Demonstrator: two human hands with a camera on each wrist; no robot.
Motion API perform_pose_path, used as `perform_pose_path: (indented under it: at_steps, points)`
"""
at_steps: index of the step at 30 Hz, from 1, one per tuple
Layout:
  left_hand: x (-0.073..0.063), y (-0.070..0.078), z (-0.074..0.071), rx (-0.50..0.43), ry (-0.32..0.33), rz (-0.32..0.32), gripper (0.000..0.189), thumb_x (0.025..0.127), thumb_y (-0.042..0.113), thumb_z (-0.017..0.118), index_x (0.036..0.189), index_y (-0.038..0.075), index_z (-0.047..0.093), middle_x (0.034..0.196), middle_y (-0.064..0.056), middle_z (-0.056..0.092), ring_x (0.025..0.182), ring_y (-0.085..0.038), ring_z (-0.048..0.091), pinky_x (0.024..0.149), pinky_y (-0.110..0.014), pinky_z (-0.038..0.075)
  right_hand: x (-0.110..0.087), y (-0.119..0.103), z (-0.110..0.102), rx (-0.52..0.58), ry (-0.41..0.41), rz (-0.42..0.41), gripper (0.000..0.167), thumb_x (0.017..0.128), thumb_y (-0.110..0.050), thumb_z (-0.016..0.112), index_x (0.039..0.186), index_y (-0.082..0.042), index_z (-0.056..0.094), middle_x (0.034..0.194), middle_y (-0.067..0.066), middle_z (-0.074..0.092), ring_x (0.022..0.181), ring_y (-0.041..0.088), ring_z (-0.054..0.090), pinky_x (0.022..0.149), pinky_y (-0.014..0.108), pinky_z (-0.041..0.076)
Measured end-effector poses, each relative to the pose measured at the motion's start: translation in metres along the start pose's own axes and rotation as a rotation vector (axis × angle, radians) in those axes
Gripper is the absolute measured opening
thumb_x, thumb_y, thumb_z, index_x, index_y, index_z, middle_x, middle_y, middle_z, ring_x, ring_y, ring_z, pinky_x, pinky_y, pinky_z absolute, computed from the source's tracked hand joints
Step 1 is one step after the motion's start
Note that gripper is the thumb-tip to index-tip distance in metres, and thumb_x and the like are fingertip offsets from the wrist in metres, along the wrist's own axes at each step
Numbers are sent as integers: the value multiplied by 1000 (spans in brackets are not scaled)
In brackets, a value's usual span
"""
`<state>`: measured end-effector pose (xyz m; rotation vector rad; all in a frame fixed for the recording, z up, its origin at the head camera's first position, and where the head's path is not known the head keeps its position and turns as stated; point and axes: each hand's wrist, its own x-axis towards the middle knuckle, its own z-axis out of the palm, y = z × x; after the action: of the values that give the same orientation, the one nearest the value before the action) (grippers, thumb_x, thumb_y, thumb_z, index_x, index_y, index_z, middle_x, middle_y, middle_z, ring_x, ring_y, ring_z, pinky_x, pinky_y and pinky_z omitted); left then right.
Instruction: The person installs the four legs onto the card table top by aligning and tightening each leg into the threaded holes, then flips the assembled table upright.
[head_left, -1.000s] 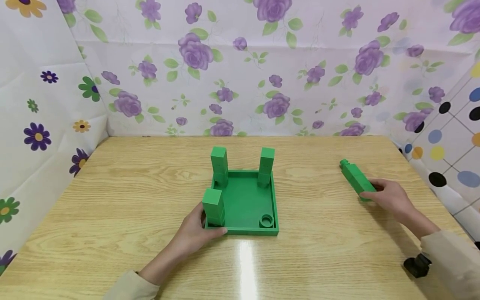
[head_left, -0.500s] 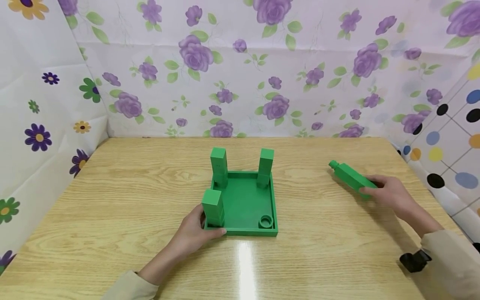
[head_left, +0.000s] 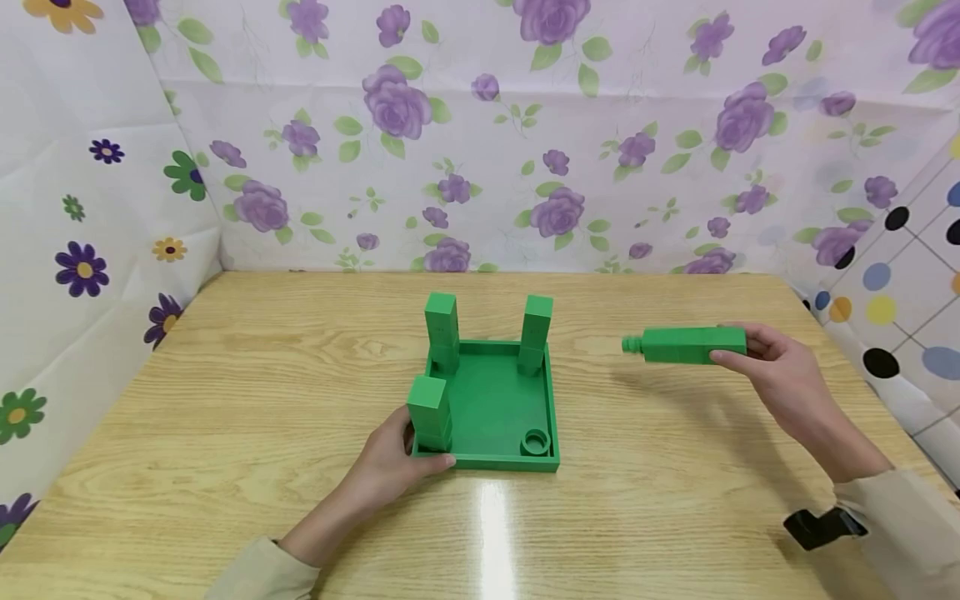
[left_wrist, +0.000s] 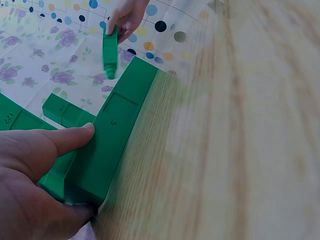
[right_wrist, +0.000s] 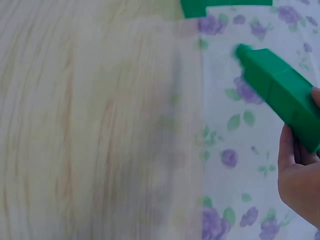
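A shallow square green tray (head_left: 498, 408) lies on the table with upright green posts at three corners: back left (head_left: 442, 329), back right (head_left: 536, 329) and front left (head_left: 430, 412). At its front right corner sits a round green socket (head_left: 535, 442). My left hand (head_left: 390, 462) grips the front left corner, thumb along the front wall; the left wrist view shows the thumb (left_wrist: 70, 140) against the green side. Over to the right, my right hand (head_left: 787, 387) holds a loose green post (head_left: 686, 344) by its plain end. This post lies sideways, its narrow threaded tip pointing left toward the tray.
The wooden table (head_left: 247, 392) runs back to a flowered cloth (head_left: 480, 150). Patterned sheets stand on the left (head_left: 97, 333) and the right (head_left: 915, 283). A black strap piece (head_left: 825, 527) shows at the right sleeve.
The right hand has lifted the loose post and turned it, so its tip swings from pointing up-left to pointing left, closer to the tray. The left hand and tray have stayed put.
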<state>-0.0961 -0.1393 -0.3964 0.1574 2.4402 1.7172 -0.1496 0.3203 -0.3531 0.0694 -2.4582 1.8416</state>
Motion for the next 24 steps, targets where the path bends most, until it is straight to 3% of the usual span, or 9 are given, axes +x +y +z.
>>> perform_pose_path:
  at_steps: [5,11,16,24]
  points:
    - [0,1,0,16,4,1,68,75,6,84,134,1,50,128,-13,57,117,-30,55,95,-47,46,-6,-11,15,407,-106,-68,33,92,7,59,119,-11,65,104,2,68,98,10,63,88,16,47]
    - [0,0,0,9,2,-5,68,75,6,83,134,1,50,128,-13,57,117,-30,55,95,-47,46,-6,-22,30,647,-190,-128,38,95,14,47,126,-3,61,114,10,66,110,17,61,97,24,43]
    - [-1,0,-1,-2,-5,1,68,75,5,83,135,2,50,128,-12,57,117,-30,55,95,-47,46,-5,-32,44,687,-233,-182,35,96,15,43,124,2,59,116,13,66,112,21,61,98,28,43]
    - [0,0,0,-7,-8,5,68,75,4,83,135,2,50,129,-11,56,118,-30,54,97,-47,45,-9,-51,73,509,-275,-212,28,96,10,50,121,3,59,117,11,66,111,21,61,98,27,43]
